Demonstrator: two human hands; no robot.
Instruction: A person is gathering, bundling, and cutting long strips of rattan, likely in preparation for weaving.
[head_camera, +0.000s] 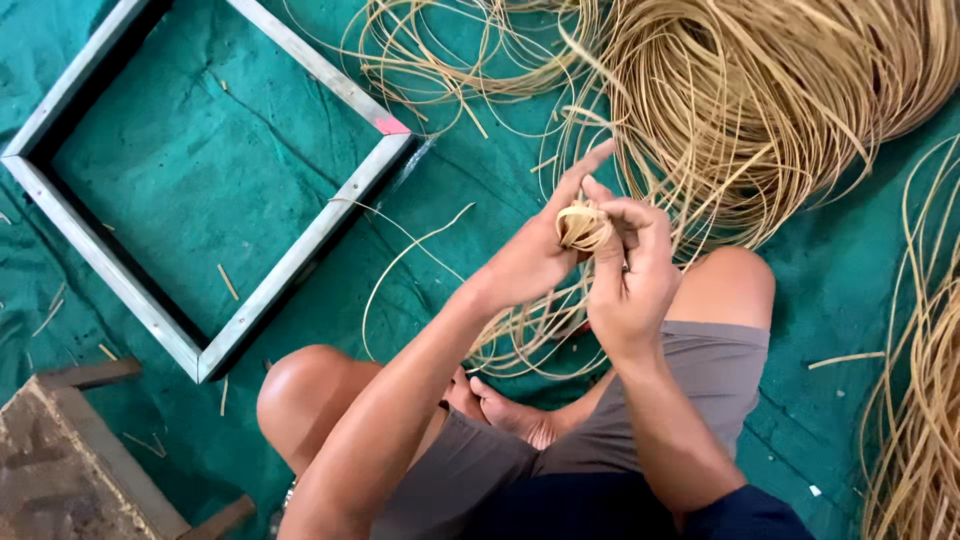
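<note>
Field note, head view. I judged the step in hand to be the winding of thin cane into a small coil: both hands were raised over the lap with a small tight bundle of pale tan cane strip (583, 226) pinched between them, above the person's bent knees and in front of the big heap.

Left hand (537, 252): closed around the bundle from the near side, thumb and lower fingers gripping it, index finger stretched out straight toward the heap. Not a wide hand, only that one finger free.

Right hand (630, 270): curled narrow, fingertips pressed on the top and far side of the same bundle. I could not tell whether a loose end ran under its fingers.

A long single loose strand of cane (400, 262) curved away across the teal woven ground sheet (200, 170) toward the hands; whether it joined the bundle I could not tell.

In my judgement the next move called for a steady pinch by one hand while the other fed or tucked the strip, keeping tension so the coil did not spring open.

Around them: a large loose mass of tan cane strands (760, 100) just beyond the hands, and a square grey wooden frame (300, 250) lying flat to the left, well apart.
</note>
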